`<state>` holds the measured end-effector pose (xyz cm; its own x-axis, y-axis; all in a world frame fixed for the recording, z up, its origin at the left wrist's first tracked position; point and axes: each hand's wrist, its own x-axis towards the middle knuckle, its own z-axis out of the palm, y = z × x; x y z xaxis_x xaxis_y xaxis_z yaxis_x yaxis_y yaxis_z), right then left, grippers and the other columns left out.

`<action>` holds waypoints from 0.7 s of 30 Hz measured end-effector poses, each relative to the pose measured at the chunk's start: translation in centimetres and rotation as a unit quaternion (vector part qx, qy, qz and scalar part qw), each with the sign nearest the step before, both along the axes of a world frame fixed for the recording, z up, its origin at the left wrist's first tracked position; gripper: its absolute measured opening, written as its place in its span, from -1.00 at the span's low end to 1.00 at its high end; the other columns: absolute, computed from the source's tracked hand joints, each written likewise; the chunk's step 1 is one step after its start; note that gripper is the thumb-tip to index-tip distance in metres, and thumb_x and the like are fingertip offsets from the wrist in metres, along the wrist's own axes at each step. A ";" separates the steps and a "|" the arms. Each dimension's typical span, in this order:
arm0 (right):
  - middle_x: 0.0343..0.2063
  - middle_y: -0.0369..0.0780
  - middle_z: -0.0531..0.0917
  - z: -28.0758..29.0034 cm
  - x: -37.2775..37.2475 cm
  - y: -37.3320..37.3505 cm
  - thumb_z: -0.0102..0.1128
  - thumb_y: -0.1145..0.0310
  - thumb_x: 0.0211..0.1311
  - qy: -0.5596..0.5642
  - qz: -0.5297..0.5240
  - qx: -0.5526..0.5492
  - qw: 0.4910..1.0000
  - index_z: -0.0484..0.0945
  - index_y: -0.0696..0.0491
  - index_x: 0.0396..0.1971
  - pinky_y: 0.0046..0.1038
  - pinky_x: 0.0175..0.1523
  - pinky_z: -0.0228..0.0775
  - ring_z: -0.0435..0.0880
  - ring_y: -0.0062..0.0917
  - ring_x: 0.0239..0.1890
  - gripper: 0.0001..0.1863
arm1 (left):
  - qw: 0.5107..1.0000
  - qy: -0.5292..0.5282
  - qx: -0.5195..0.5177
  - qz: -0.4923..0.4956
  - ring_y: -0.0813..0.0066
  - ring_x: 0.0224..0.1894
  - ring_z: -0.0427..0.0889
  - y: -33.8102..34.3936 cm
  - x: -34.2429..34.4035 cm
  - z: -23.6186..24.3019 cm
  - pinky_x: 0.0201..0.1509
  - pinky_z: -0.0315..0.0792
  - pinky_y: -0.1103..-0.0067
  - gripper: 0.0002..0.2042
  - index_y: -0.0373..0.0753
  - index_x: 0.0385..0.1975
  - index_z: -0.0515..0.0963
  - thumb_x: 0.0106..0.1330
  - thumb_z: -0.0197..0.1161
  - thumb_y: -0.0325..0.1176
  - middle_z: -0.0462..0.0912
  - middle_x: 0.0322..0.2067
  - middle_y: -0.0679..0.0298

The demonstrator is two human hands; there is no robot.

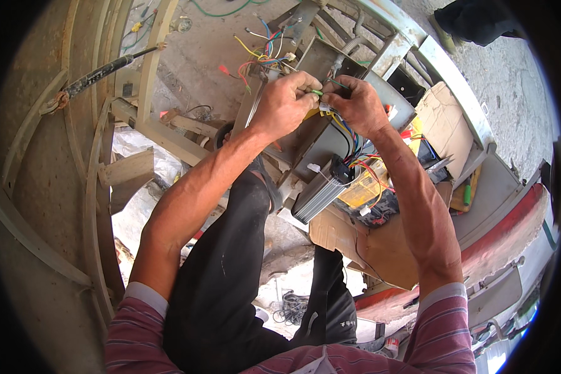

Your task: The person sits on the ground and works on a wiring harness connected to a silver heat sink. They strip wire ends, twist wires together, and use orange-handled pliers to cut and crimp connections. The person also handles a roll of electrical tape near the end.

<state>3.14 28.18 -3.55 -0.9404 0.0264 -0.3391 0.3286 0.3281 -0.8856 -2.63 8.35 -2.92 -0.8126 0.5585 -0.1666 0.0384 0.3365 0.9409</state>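
Observation:
My left hand (285, 105) and my right hand (360, 107) meet over an open metal frame, both with pinched fingers. Between the fingertips is a short green piece (316, 93), apparently part of a green wire; its ends are hidden by my fingers. Left of my left hand, a bundle of loose coloured wires (269, 59) fans out, some with bare or capped ends. Below my right hand, more wires (355, 153) run to a finned metal controller box (321, 194), which lies tilted on the frame.
Torn cardboard (380, 249) lies around a yellow-and-black battery-like block (361, 190). A bent metal rail (442, 75) curves along the right. At left stands a large panel with metal ribs (50, 187). A green-handled tool (467, 194) rests at right. Another person's dark-clothed leg (474, 22) shows at top right.

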 end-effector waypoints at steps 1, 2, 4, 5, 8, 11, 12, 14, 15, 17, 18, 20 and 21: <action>-0.33 -0.26 0.79 -0.2 0.1 0.0 0.38 0.37 0.36 -0.005 -0.007 -0.005 1.000 0.73 0.15 -0.18 -0.44 -0.07 0.55 0.64 -0.65 -0.29 -0.83 | 1.000 -0.024 0.005 0.011 0.43 -0.25 0.81 -0.1 0.3 0.0 -0.18 0.67 0.50 -0.83 -0.41 -0.08 0.64 0.37 0.30 -0.57 0.79 -0.26 0.09; -0.33 -0.27 0.79 -0.3 0.1 0.0 0.38 0.37 0.36 0.002 -0.006 -0.007 1.000 0.73 0.15 -0.18 -0.44 -0.07 0.55 0.64 -0.65 -0.28 -0.83 | 0.999 -0.048 0.011 0.022 0.43 -0.25 0.81 -0.1 0.5 -0.1 -0.19 0.67 0.51 -0.81 -0.42 -0.05 0.63 0.38 0.30 -0.56 0.79 -0.26 0.08; -0.31 -0.29 0.79 -0.4 0.2 0.0 0.38 0.38 0.36 -0.001 -0.007 0.002 1.000 0.73 0.15 -0.18 -0.44 -0.07 0.55 0.65 -0.66 -0.28 -0.84 | 0.998 -0.048 0.023 0.027 0.45 -0.26 0.82 -0.2 0.7 -0.3 -0.21 0.68 0.53 -0.79 -0.42 -0.01 0.61 0.40 0.30 -0.55 0.79 -0.26 0.09; -0.31 -0.28 0.80 -0.5 0.2 0.1 0.38 0.38 0.36 -0.003 -0.007 -0.005 1.000 0.73 0.15 -0.17 -0.45 -0.06 0.55 0.65 -0.66 -0.27 -0.84 | 0.997 -0.062 0.022 0.034 0.46 -0.26 0.82 -0.2 0.7 -0.5 -0.22 0.68 0.54 -0.78 -0.42 0.01 0.61 0.41 0.30 -0.54 0.79 -0.26 0.09; -0.28 -0.23 0.82 -0.4 0.2 0.2 0.39 0.37 0.34 -0.010 -0.001 -0.005 1.000 0.73 0.15 -0.12 -0.43 -0.04 0.58 0.71 -0.60 -0.25 -0.79 | 0.995 -0.087 0.025 0.043 0.48 -0.26 0.81 -0.2 0.4 -0.9 -0.21 0.69 0.54 -0.81 -0.42 -0.02 0.61 0.43 0.31 -0.54 0.79 -0.27 0.12; -0.23 -0.14 0.86 -0.2 0.1 0.3 0.39 0.36 0.29 -0.007 0.009 0.005 1.000 0.73 0.15 -0.01 -0.38 0.00 0.63 0.82 -0.47 -0.21 -0.69 | 0.986 -0.151 0.064 0.038 0.51 -0.28 0.80 -0.1 0.0 -1.1 -0.21 0.69 0.54 -0.86 -0.41 -0.08 0.61 0.44 0.30 -0.54 0.78 -0.30 0.18; -0.22 -0.13 0.86 -0.1 0.1 0.3 0.39 0.36 0.29 -0.004 0.010 0.003 1.000 0.73 0.15 0.00 -0.39 0.01 0.63 0.82 -0.47 -0.21 -0.68 | 0.985 -0.159 0.056 0.026 0.52 -0.28 0.80 -0.1 0.0 -1.1 -0.21 0.68 0.55 -0.88 -0.41 -0.11 0.60 0.44 0.29 -0.54 0.77 -0.31 0.20; -0.21 -0.13 0.86 -0.1 0.1 0.3 0.40 0.36 0.28 -0.006 0.008 -0.004 1.000 0.72 0.15 0.01 -0.39 0.01 0.63 0.82 -0.48 -0.20 -0.67 | 0.981 -0.192 0.038 0.010 0.53 -0.30 0.79 -0.1 0.1 -1.2 -0.21 0.68 0.56 -0.93 -0.40 -0.16 0.59 0.45 0.27 -0.55 0.76 -0.33 0.23; -0.21 -0.13 0.86 -0.2 0.1 0.3 0.40 0.36 0.28 -0.011 0.006 -0.008 1.000 0.72 0.15 0.02 -0.39 0.02 0.63 0.82 -0.49 -0.20 -0.66 | 0.984 -0.176 0.036 0.008 0.53 -0.30 0.79 -0.1 0.2 -1.2 -0.21 0.67 0.56 -0.94 -0.39 -0.17 0.59 0.45 0.26 -0.56 0.75 -0.34 0.23; -0.20 -0.13 0.86 -0.3 0.2 0.3 0.40 0.37 0.28 -0.014 0.006 -0.011 1.000 0.72 0.15 0.03 -0.40 0.02 0.62 0.81 -0.51 -0.20 -0.66 | 0.988 -0.150 0.033 0.006 0.53 -0.32 0.78 -0.1 0.3 -1.3 -0.22 0.67 0.57 -0.97 -0.38 -0.20 0.59 0.46 0.25 -0.56 0.74 -0.35 0.25; -0.20 -0.14 0.86 -0.4 0.2 0.3 0.40 0.37 0.29 -0.013 0.008 -0.010 1.000 0.72 0.15 0.03 -0.41 0.02 0.62 0.80 -0.53 -0.19 -0.66 | 0.989 -0.144 0.039 0.004 0.53 -0.31 0.78 -0.1 0.3 -1.4 -0.21 0.67 0.57 -0.97 -0.38 -0.20 0.58 0.46 0.23 -0.57 0.73 -0.34 0.24; -0.20 -0.16 0.85 -0.6 0.2 0.3 0.40 0.35 0.30 -0.008 0.003 -0.025 1.000 0.71 0.15 0.05 -0.42 0.03 0.61 0.79 -0.55 -0.18 -0.64 | 0.987 -0.150 0.056 0.005 0.52 -0.31 0.78 -0.2 0.3 -1.5 -0.20 0.66 0.57 -0.96 -0.38 -0.18 0.58 0.48 0.20 -0.57 0.73 -0.32 0.22; -0.20 -0.18 0.85 -0.8 0.2 0.1 0.39 0.33 0.32 -0.004 -0.002 -0.040 0.999 0.70 0.16 0.06 -0.42 0.03 0.61 0.78 -0.56 -0.18 -0.63 | 0.984 -0.161 0.080 0.008 0.52 -0.31 0.77 -0.3 0.2 -1.5 -0.19 0.66 0.58 -0.95 -0.38 -0.17 0.57 0.48 0.20 -0.57 0.73 -0.31 0.22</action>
<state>3.38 28.30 -4.30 -0.9376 0.0035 -0.3476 0.3370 0.2547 -0.9064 -2.42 8.04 -4.46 -0.7406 0.5864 -0.3280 -0.2742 0.1820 0.9443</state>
